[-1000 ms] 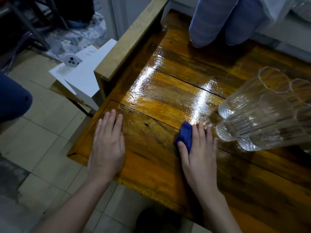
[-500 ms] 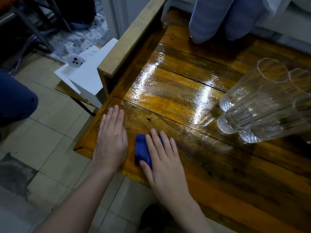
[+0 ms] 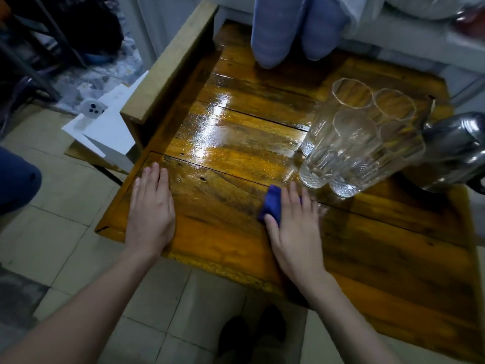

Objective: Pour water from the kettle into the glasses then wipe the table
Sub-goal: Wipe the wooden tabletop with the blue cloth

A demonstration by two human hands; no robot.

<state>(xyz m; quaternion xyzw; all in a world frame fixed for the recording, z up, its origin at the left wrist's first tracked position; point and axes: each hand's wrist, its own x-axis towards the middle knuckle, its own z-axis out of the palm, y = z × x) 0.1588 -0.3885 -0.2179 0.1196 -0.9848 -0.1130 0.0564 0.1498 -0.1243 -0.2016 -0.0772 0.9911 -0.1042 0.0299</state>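
My right hand [image 3: 295, 227] presses a blue cloth [image 3: 271, 203] flat against the glossy wooden table [image 3: 225, 158], just in front of the glasses. Only the cloth's left part shows beyond my thumb and fingers. My left hand [image 3: 151, 208] lies flat and empty on the table near its left front corner. Several tall clear glasses [image 3: 351, 137] stand clustered at the right. A steel kettle [image 3: 454, 151] sits behind them at the right edge, partly cut off.
A raised wooden rail [image 3: 170, 67] runs along the table's left side. Blue-grey fabric [image 3: 296, 27] hangs over the far edge. White boards [image 3: 105, 127] lean beside the table on the tiled floor [image 3: 60, 222]. Dark shoes [image 3: 252, 329] show below the front edge.
My right hand has slid the blue cloth from beside my left hand back to the right, toward the glasses. My left hand stays flat in place. The kettle has come into view.
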